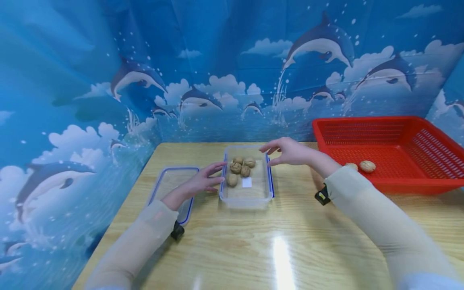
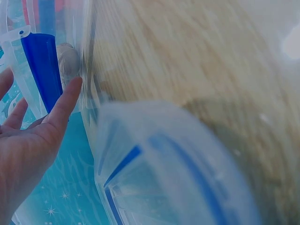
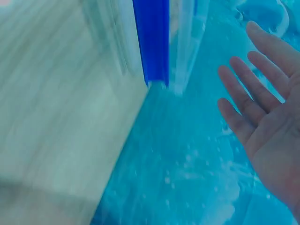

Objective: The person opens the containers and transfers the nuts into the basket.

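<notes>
Clear container [image 1: 250, 196] sits mid-tabletop [image 1: 253, 249], five walnuts [image 1: 240, 168] inside. Left hand [image 1: 201, 182] at its left wall, fingers straight, grip slack, holding nothing. Right hand [image 1: 290, 151] hovers over the right rim, grip spread, empty. Lid [image 1: 170, 181] lies just left; red basket [image 1: 427, 141] right.

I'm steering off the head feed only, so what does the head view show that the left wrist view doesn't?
Only the head view shows the right hand open above the clear container, the five walnuts inside it, the red basket with two more walnuts, and the lid flat on the table. Only the left wrist view shows, close up, a fingertip at the container's wall beside its blue clip. Both show the left hand open at the container's left side.
</notes>
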Tool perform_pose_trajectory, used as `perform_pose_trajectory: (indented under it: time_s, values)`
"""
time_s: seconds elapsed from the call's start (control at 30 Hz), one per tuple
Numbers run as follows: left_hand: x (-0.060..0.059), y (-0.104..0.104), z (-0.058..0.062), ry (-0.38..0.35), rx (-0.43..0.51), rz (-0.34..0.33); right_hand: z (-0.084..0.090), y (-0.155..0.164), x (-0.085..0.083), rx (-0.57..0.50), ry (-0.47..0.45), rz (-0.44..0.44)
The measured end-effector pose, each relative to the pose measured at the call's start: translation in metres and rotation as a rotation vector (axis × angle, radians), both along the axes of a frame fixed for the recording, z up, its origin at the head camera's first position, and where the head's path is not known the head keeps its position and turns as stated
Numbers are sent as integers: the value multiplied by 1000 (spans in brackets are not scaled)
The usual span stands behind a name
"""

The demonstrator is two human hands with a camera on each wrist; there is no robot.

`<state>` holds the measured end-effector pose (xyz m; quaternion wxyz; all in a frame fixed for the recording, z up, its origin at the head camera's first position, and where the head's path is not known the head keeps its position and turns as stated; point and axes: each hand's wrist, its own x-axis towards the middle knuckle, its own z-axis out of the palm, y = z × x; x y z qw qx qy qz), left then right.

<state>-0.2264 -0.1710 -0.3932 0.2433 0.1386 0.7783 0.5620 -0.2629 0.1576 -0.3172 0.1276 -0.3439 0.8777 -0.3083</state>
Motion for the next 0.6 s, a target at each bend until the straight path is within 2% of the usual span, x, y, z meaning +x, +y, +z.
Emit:
perform_pose_trajectory:
  time_s: [0.2,0.43,0.6]
  values:
    - [0,1,0,-1,-1,5,-17,-27,-5,-34,-45,48]
    - [-1,2,-1,-8,-2,17,-36,-50,-10,-77,-24,69]
    - [-1,1,-1,-4,-5,11,-49,-60,-14,-59,-35,60]
